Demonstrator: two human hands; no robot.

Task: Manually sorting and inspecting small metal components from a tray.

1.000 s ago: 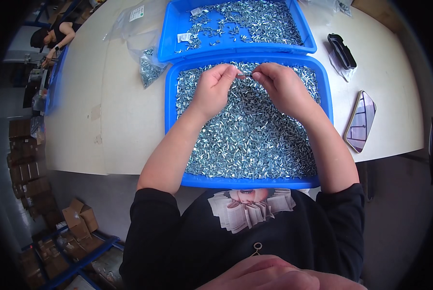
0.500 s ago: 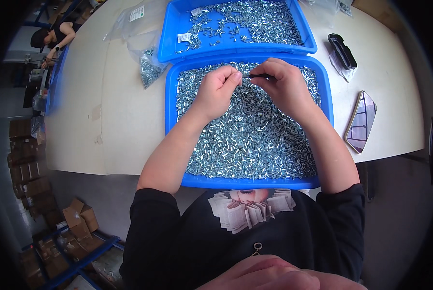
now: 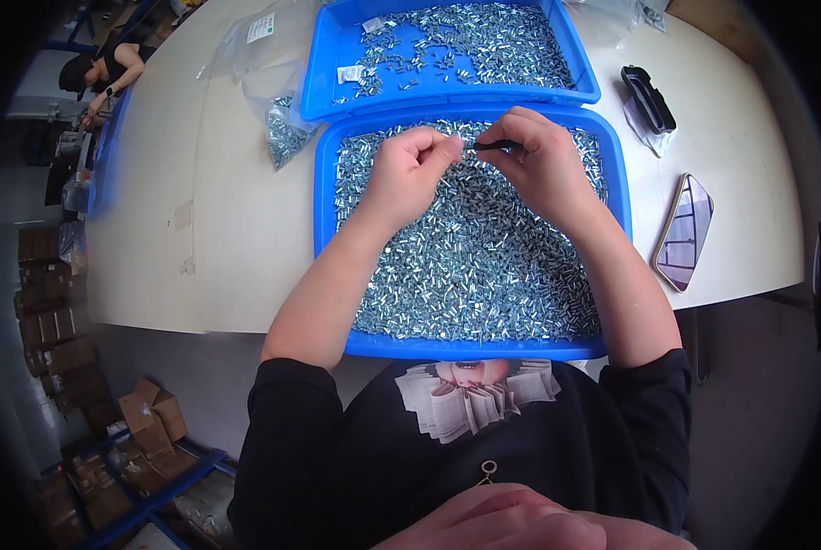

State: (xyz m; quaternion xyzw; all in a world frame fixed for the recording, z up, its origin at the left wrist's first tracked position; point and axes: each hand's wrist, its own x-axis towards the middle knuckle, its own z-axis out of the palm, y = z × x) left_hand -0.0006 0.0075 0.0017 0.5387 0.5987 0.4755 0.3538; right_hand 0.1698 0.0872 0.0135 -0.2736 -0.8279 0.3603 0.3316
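Note:
A blue plastic tray (image 3: 474, 349) in front of me is filled with small shiny metal cylindrical pieces (image 3: 470, 266). Above its far half, my right hand (image 3: 550, 170) is closed on a slim black tool (image 3: 495, 145) whose tip points toward my left hand. My left hand (image 3: 410, 179) pinches thumb against forefinger close to that tip. Something small and pale shows at the fingertips, too tiny to name. Past this tray, a second blue tray (image 3: 317, 69) carries more of the same metal pieces, spread unevenly, with two white labels.
Left of the trays lies a clear plastic bag (image 3: 262, 69) with metal pieces (image 3: 286, 137) in its corner. At right are an open black case (image 3: 649, 99) and a phone (image 3: 684, 234). Another person (image 3: 121, 64) works at far left; cardboard boxes (image 3: 154, 417) stand below the table's left side.
Both hands stay in nearly the same place above the tray. The black tool and the left fingertips have shifted only slightly.

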